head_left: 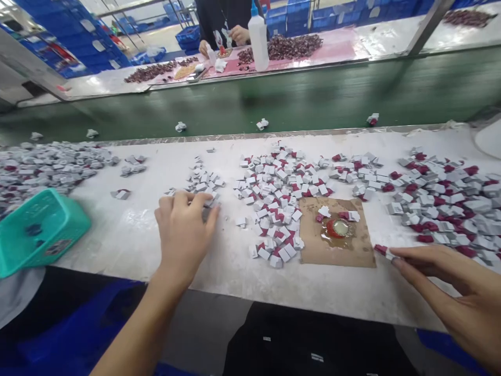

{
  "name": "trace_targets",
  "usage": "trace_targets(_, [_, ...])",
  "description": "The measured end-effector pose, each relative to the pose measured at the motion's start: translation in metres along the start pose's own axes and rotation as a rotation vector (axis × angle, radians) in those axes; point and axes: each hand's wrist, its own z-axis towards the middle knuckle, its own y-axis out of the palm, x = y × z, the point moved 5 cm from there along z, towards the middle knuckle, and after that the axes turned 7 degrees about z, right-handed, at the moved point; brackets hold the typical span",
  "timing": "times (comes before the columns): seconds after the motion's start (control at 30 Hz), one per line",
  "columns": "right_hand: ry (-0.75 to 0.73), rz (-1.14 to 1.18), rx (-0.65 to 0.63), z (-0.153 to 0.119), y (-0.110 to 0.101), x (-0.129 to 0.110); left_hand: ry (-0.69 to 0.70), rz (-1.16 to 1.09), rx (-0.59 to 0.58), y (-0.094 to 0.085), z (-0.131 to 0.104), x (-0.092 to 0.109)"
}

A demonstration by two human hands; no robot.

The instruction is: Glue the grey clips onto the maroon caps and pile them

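My left hand point(183, 230) is lowered over a small heap of light grey block-like pieces point(203, 180), thumb and fingers apart. Its fingertips are partly hidden, with grey pieces around and beneath them. Between the thumb and forefinger of my right hand point(442, 277) is a small grey and maroon piece point(383, 250), just off the right edge of a cardboard square point(313, 256). On that cardboard sits a round red-rimmed cap point(340, 228) in a wet, glue-like brown puddle. Two grey and maroon pieces, one of them a whitish piece point(324, 211), lie beside the puddle.
Heaps of grey and maroon pieces point(450, 198) spread right, centre and left. A turquoise basket point(43, 230) stands at the left edge. Beyond runs a green conveyor belt point(219, 104) carrying several pieces. Across it, a person's hands point(239, 35) work near a white squeeze bottle point(258, 42).
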Motion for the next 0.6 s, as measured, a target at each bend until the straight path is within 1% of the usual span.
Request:
trace_targets(0.07, [0.012, 0.002, 0.005, -0.001, 0.005, -0.015, 0.007, 0.006, -0.002, 0.004, 0.002, 0.002])
trace_targets(0.13, [0.017, 0.073, 0.047, 0.0, 0.011, -0.031, 0.002, -0.04, 0.002, 0.009, 0.002, 0.001])
trace_targets(0.2, [0.021, 0.154, 0.052, 0.004, 0.021, -0.043, 0.017, -0.142, -0.008, 0.011, 0.0, 0.001])
trace_targets(0.27, [0.014, 0.204, 0.031, 0.008, 0.03, -0.052, 0.032, -0.271, -0.073, 0.013, -0.005, 0.001])
trace_targets(0.37, [-0.013, 0.215, 0.012, 0.016, 0.039, -0.06, -0.02, -0.442, -0.247, 0.014, -0.017, -0.001])
trace_targets(0.43, [-0.03, 0.193, -0.002, 0.022, 0.042, -0.063, -0.032, -0.516, -0.321, 0.014, -0.024, 0.0])
trace_targets(0.5, [-0.052, 0.16, -0.041, 0.027, 0.045, -0.066, -0.01, -0.542, -0.339, 0.013, -0.026, -0.001])
trace_targets(0.6, [-0.087, 0.107, -0.072, 0.034, 0.047, -0.069, -0.009, -0.533, -0.319, 0.015, -0.025, -0.001])
